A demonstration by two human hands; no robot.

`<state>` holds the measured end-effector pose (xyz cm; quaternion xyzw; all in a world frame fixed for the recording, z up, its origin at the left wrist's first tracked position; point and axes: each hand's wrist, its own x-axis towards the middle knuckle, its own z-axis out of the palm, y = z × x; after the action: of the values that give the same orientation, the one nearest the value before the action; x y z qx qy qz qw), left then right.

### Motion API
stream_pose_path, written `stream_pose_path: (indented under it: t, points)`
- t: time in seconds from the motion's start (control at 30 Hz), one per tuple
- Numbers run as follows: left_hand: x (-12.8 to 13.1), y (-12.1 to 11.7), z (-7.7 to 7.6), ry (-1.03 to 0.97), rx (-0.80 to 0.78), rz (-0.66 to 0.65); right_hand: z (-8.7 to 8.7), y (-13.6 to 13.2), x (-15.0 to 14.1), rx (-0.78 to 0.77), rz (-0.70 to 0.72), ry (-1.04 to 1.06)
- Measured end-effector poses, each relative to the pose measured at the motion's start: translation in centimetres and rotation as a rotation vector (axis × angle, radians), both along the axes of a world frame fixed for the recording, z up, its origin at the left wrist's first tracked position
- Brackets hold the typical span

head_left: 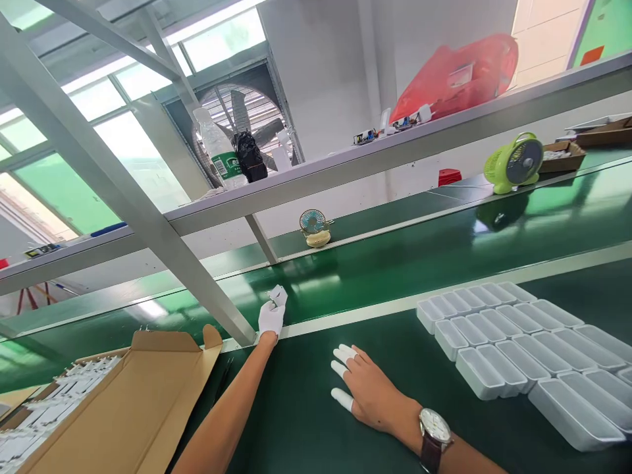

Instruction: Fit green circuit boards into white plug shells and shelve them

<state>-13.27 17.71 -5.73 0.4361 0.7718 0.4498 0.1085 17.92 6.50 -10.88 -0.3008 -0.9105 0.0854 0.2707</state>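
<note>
My left hand (270,320), in a white glove, reaches out over the green conveyor belt (375,263). Its fingers are closed on a small white piece (279,295) whose exact kind I cannot make out. My right hand (368,388) hovers over or rests on the dark green table (306,428), with white finger cots on several fingertips and a watch (435,426) at the wrist. The fingers are spread and hold nothing. To its right stand rows of translucent white plastic trays (536,339).
An open cardboard box (133,395) with many white parts (54,401) stands at the left. A slanting metal post (197,289) rises beside my left hand. Beyond the belt are a small fan (315,227) and a green fan (513,164). A shelf (336,176) carries a bottle (220,148) and a red bag (459,76).
</note>
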Motion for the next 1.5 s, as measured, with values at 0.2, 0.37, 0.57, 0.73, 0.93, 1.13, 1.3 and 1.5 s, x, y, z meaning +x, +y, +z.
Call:
stream_pose_path:
  t: [0.2,0.37,0.57,0.73,0.93,1.13,1.3,1.5]
  points:
    - [3.4,-5.6,-1.5,-0.070,0.058,-0.154,0.7,0.0,0.2,0.020,0.012,-0.022]
    - [5.7,-8.6,-2.0,-0.106,0.018,-0.390,1.2,0.0,0.6,0.049,0.028,-0.042]
    - [6.5,-9.4,-2.4,-0.076,-0.003,-0.509,1.4,0.0,0.6,0.047,0.016,-0.093]
    - [7.0,-9.9,-1.8,-0.035,0.001,-0.534,2.8,0.8,0.4,0.044,0.029,-0.148]
    - [6.9,-10.4,-1.8,-0.021,0.018,-0.574,3.5,2.1,-0.1,0.059,0.021,-0.164]
    - [7.3,-10.8,-1.9,-0.031,0.034,-0.617,2.6,1.9,0.0,0.103,0.055,-0.112]
    - [7.1,-10.8,-1.3,-0.208,-0.012,-0.642,2.8,1.5,0.0,0.114,0.131,-0.157]
    - [6.3,-10.5,-0.8,-0.610,0.018,-0.596,3.6,1.0,0.1,-0.015,0.151,-0.223]
